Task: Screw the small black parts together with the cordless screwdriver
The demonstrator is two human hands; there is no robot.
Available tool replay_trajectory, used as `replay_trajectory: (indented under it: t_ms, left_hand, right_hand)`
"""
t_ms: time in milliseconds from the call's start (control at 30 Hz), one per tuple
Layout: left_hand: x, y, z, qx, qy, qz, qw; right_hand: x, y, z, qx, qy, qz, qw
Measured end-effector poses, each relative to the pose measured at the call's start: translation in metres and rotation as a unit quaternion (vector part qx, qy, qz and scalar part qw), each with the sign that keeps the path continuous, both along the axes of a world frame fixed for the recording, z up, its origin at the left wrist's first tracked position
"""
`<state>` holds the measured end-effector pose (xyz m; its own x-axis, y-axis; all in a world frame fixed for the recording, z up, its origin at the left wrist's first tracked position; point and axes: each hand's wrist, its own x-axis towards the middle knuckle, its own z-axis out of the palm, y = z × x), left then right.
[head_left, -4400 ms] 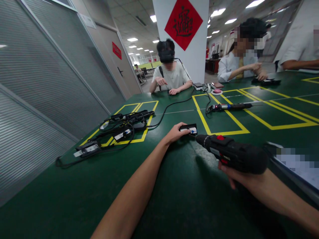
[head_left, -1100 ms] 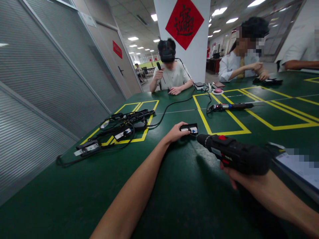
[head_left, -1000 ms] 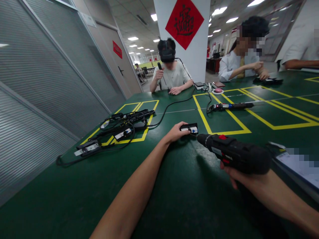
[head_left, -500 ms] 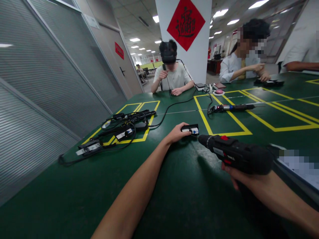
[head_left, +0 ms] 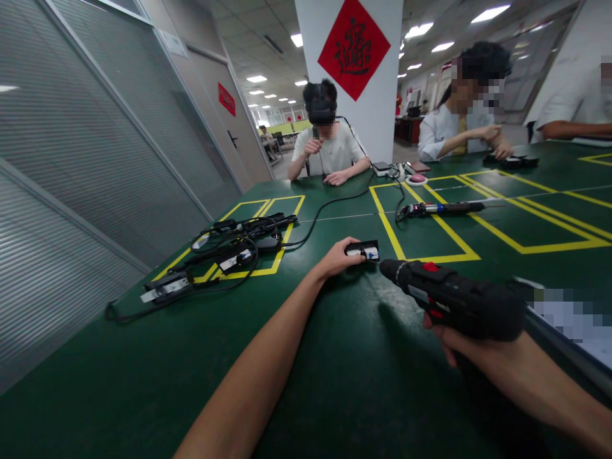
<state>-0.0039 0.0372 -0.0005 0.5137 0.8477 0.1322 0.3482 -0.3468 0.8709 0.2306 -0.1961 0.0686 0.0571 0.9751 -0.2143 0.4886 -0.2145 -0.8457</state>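
Observation:
My left hand (head_left: 338, 256) reaches out over the green table (head_left: 143, 382) and grips the near end of a small black adapter (head_left: 363, 249) with a white and blue label. My right hand (head_left: 459, 347) is wrapped round the handle of a black cordless screwdriver (head_left: 454, 301) with red buttons. The tool lies almost level, its tip at the adapter's right end. Most of my right fingers are hidden under the tool's body.
Several black adapters with tangled cables (head_left: 229, 248) lie in a yellow-taped box at the left. A slim electric screwdriver (head_left: 444, 207) rests in another taped box further back. Three people sit at the far side. A blurred sheet (head_left: 568, 315) lies at the right edge.
Almost nothing has moved: both hands keep their hold. The person opposite has raised a hand to the chin, and my view has shifted slightly.

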Motion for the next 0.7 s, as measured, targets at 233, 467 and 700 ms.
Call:
replay_trajectory:
  t_ms: [233, 467, 700]
  left_hand:
    - [-0.001, 0.000, 0.001, -0.002, 0.010, 0.005, 1.000]
    - [-0.001, -0.001, 0.001, -0.004, 0.008, -0.003, 1.000]
    - [0.000, -0.004, 0.005, -0.006, 0.014, 0.001, 1.000]
  right_hand:
    - [0.003, 0.003, 0.005, 0.030, 0.000, -0.011, 0.999]
    - [-0.003, 0.000, 0.011, 0.022, -0.007, -0.026, 0.999]
    - [-0.004, 0.000, 0.007, 0.036, 0.016, 0.002, 0.999]
